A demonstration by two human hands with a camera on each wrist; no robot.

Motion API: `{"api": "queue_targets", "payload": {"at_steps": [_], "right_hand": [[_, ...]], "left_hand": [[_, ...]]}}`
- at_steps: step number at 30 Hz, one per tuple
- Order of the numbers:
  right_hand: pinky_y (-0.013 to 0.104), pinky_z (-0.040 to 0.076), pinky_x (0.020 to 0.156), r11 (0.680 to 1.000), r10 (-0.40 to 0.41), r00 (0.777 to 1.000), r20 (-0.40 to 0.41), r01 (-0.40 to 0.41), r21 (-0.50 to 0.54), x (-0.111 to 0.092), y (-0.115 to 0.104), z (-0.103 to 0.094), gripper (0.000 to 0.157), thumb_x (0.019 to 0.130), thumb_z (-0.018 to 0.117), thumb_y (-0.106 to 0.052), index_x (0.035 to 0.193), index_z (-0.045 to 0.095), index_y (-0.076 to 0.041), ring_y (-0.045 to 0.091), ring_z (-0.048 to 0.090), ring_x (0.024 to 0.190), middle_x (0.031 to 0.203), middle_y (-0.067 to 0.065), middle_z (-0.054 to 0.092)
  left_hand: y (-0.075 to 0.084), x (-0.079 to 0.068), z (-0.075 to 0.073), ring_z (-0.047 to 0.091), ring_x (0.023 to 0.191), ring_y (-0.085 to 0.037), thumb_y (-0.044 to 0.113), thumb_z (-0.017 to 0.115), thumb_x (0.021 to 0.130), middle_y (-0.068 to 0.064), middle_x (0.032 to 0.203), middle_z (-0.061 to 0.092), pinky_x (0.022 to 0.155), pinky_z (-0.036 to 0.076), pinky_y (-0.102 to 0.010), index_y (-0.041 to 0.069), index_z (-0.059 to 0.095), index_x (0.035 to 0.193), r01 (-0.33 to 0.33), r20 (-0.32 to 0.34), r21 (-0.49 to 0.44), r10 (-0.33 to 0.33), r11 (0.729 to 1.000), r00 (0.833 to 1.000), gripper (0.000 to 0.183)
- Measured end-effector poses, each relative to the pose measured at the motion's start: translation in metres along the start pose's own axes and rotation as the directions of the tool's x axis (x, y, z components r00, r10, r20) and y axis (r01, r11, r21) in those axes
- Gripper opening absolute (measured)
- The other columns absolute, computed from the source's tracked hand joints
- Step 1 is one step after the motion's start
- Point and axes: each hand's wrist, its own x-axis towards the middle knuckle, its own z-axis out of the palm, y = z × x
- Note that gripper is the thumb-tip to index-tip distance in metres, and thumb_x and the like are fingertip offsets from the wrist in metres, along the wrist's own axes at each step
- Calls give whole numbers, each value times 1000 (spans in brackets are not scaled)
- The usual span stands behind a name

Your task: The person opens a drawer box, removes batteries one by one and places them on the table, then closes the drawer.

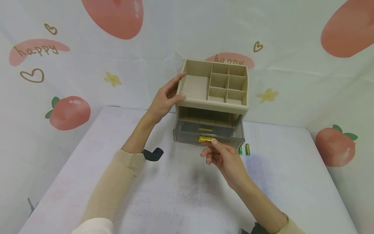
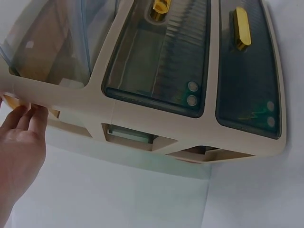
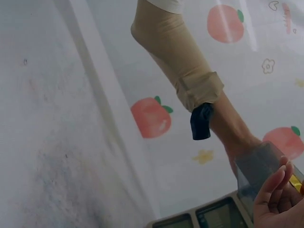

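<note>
A beige desktop organizer (image 1: 211, 104) stands at the back of the table, with an open-topped tray of several compartments. Its translucent grey top drawer (image 1: 187, 135) is pulled out, and nothing shows inside it. My right hand (image 1: 230, 164) pinches the drawer's gold handle (image 1: 205, 139) with the thumb on top. My left hand (image 1: 163, 99) grips the organizer's left upper edge, thumb toward the front. The left wrist view shows two closed lower drawers (image 2: 156, 61) with gold handles. In the right wrist view, the right hand (image 3: 278, 199) is partly cut off.
Two green batteries (image 1: 247, 149) stand or lie on the table, right of the drawer; one is partly hidden by the right hand. A white table (image 1: 175, 201) meets a fruit-printed cloth backdrop (image 1: 163, 39). A black strap (image 1: 153, 154) hangs from the left sleeve.
</note>
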Motion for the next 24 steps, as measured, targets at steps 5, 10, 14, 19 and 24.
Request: {"api": "queue_targets", "payload": {"at_steps": [5, 10, 14, 19, 24], "right_hand": [[25, 51, 67, 1000, 5, 1000, -17, -4, 19, 4, -1, 1, 42, 105, 52, -32, 117, 68, 5, 13, 56, 64, 81, 3, 70], [24, 50, 67, 999, 4, 999, -36, -2, 45, 9, -2, 3, 43, 104, 52, -31, 118, 66, 7, 13, 55, 64, 80, 4, 69], [24, 50, 66, 999, -15, 999, -45, 17, 50, 13, -1, 3, 43, 104, 52, -30, 118, 66, 9, 13, 55, 64, 79, 4, 69], [23, 50, 66, 998, -28, 999, -47, 31, 46, 19, 0, 3, 52, 105, 51, -31, 124, 58, 16, 13, 55, 65, 80, 4, 69], [23, 50, 65, 999, -28, 997, -66, 31, 36, 26, 0, 2, 52, 105, 51, -32, 124, 59, 16, 13, 55, 65, 79, 4, 68]], "left_hand": [[0, 0, 0, 33, 145, -24, 3, 58, 97, -9, 160, 31, 112, 35, -37, 10, 35, 155, -5, -2, -10, 5, 1000, 1000, 63], [-1, 0, 0, 32, 146, -23, 3, 59, 97, -7, 161, 30, 113, 33, -37, 11, 34, 156, -11, 1, -21, 11, 1000, 1000, 65], [0, 0, -1, 27, 148, -23, 2, 58, 97, -7, 163, 26, 115, 31, -37, 13, 31, 157, -10, 15, -23, 11, 1000, 1000, 67], [1, 0, 0, 26, 148, -24, 0, 58, 96, -6, 163, 23, 116, 30, -38, 12, 29, 157, -3, 21, -29, 3, 1000, 1000, 68], [2, 0, 0, 26, 148, -24, -3, 58, 95, -7, 163, 23, 115, 31, -38, 10, 29, 157, 10, 13, -26, -10, 1000, 1000, 69]]}}
